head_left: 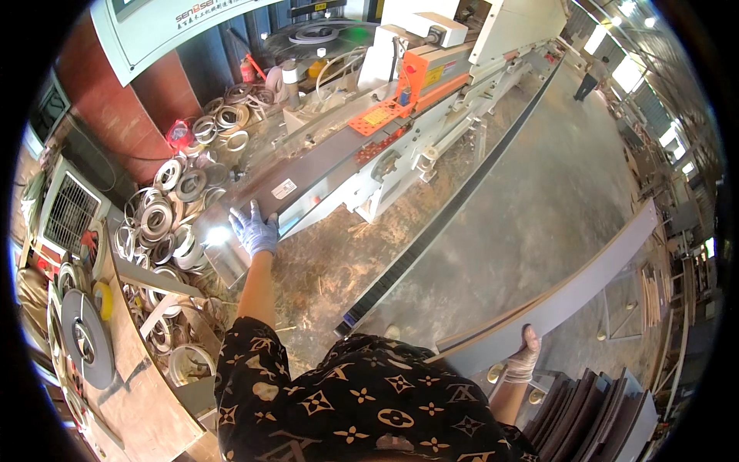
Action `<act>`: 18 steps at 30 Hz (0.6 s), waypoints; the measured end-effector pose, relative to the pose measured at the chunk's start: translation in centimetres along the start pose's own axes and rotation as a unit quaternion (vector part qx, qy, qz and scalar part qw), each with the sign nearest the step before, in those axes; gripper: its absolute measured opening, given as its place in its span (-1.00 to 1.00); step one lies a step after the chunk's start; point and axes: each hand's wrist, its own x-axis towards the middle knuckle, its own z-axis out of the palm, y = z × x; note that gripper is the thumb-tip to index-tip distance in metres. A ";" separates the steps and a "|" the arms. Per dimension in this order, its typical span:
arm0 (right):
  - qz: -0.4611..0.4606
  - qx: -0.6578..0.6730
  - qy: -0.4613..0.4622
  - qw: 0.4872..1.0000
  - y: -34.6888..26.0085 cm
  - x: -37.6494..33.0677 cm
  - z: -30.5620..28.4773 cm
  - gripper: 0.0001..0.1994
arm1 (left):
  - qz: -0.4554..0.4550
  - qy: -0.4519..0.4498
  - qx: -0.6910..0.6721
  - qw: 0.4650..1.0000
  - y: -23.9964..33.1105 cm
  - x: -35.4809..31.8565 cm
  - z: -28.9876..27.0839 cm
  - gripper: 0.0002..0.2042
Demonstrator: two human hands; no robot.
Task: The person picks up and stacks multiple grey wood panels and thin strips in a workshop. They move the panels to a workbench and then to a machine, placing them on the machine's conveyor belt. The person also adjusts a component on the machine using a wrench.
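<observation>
My left hand [255, 229], in a thin bluish glove, lies with its fingers spread on the near end of a dark brown board [296, 171] with a white label. The board rests along the bed of a long machine and runs toward its orange guard [413, 85]. On the right, my right hand [525, 358], gloved too, grips the lower edge of a long light grey panel [566, 289], thumb on its face. Brown edges of what may be another panel show along its upper side. The fingers behind the panel are hidden.
Rolls of edge banding [158, 219] are heaped left of the machine. A dark conveyor strip [462, 192] runs lengthwise across the floor. Dark panels [589, 416] stand stacked at lower right. A wooden board [150, 393] with a grey roll lies at left. Another person [591, 78] stands far off.
</observation>
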 end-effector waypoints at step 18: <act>-0.059 -0.035 0.002 0.998 -5.2 -1.3 2.2 -0.45 | -0.018 -0.082 -0.057 0.995 14.9 2.6 3.3 -0.22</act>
